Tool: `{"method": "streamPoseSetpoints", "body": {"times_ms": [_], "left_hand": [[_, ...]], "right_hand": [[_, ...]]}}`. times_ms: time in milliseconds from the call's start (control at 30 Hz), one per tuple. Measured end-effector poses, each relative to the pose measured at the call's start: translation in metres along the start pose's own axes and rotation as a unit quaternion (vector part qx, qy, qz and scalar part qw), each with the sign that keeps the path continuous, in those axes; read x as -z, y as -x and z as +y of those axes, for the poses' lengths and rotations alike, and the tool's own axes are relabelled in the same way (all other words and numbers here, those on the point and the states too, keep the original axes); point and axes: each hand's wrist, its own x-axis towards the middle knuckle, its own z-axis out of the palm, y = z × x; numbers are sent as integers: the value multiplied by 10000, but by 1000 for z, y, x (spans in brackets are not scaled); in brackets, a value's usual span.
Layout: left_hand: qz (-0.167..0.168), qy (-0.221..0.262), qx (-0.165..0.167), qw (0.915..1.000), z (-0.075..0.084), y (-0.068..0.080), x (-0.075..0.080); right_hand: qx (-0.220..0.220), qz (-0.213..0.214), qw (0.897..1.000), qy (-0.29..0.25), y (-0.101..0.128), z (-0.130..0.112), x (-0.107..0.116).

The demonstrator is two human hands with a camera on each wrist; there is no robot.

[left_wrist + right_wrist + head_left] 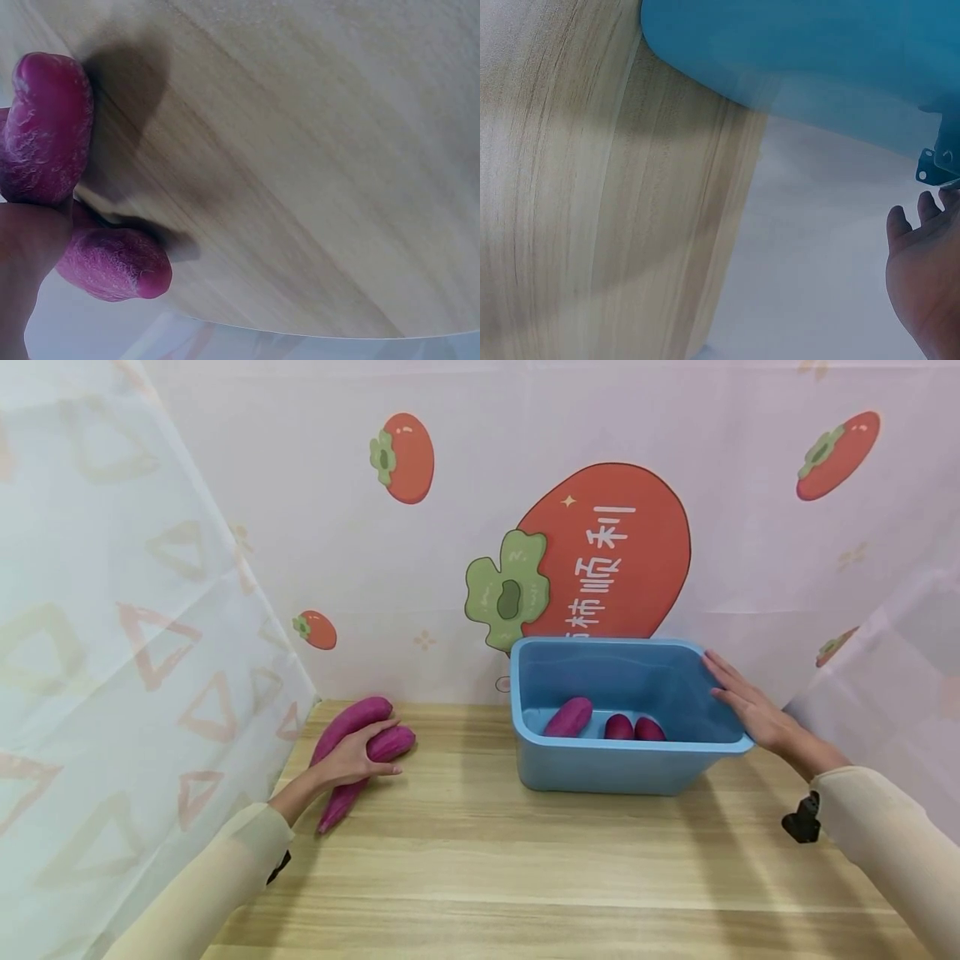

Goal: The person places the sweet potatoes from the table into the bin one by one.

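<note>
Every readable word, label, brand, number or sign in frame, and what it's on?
"利 顺 柿" (top to bottom): white characters on the large red persimmon print on the pale backdrop.
Fourth character below: cut off by the blue rectangular plastic bin, unreadable.
White bar above: dash or character, can't tell.
Faint white marks on the green leaf print: unreadable.
Bin: no readable text.

- Pale wood-grain tabletop (465, 868)
- Right of centre on it, a blue plastic bin (600, 771), upright
- At left, a curved purple sweet potato (348, 727)
- Just beside, a second sweet potato (392, 743); whether lifted, unclear
</note>
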Motion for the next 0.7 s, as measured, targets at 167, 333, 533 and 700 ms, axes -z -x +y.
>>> {"method": "streamPoseSetpoints", "body": {"times_ms": [167,333,533,700], "left_hand": [[-9,76,29,10000,-1,0,-1],[2,121,35,9999,-3,0,-3],[62,113,50,9999,-7,0,-5],[145,113,34,9998,-10,-1,-6]], "right_hand": [[37,17,10000,28,-1,0,-1],[80,61,9999,27,-1,3,-3],[87,52,9999,40,-1,2,-2],[60,60,10000,34,-1,3,-1]]}}
